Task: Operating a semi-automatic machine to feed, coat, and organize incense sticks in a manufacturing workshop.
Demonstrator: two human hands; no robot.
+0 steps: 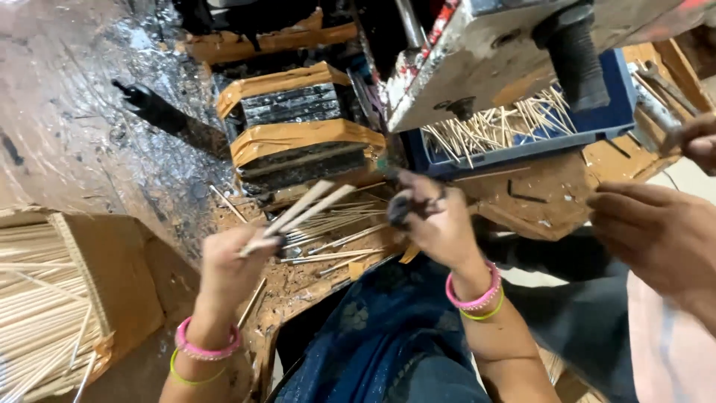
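Pale thin sticks (302, 209) pinched in left hand (227, 269), right hand (436, 220) closed on dark tool (399, 211).

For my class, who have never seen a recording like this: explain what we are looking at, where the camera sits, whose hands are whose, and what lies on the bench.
The single picture comes from a camera worn on the person's head, looking down. The left hand holds a few thin pale sticks, blurred. The right hand grips something small and dark; what it is cannot be told. Both wrists wear bangles. More loose sticks lie on the worn wooden bench. A blue tray holds cut sticks under a metal machine part. A bundle of sticks lies at the left. Another person's hand is at the right.
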